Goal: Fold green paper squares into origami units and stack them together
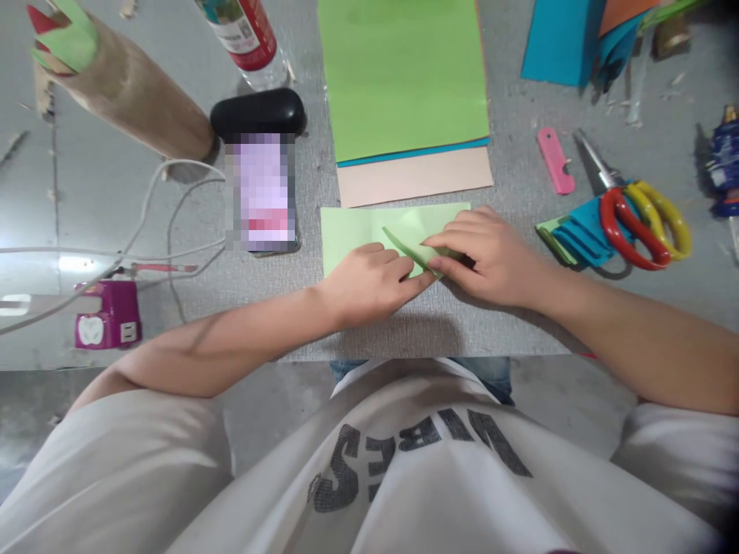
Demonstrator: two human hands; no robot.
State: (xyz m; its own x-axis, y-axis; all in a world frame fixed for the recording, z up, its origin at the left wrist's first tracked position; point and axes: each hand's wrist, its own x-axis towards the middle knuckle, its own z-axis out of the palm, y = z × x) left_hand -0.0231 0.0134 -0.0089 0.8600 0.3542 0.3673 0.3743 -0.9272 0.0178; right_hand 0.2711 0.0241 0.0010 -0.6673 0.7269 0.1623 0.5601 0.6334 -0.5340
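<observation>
1. Green sheet (352, 229) is on the worktop (312, 323) right in front of the person, so call that the clock's centre, 12 pointing away from them.
2. Right hand (485, 254) comes in from about 3; its grip is a thumb-and-finger pinch on the sheet's curled-up near edge, roughly at 4.
3. Left hand (372, 283) sits low over the sheet around 7, fingers curled, index stretched to that same edge. Can't tell if its grip actually grasps any paper.
4. Paper stack (404, 85) at 12, bright green on top.
5. Scissors (632, 227) at 3, partly lying over some blue pieces (580, 235); pink cutter (555, 163) at 2.
6. Phone (264, 188) near 10, black case (258, 111) just past it, bottle (242, 35) at 11.
</observation>
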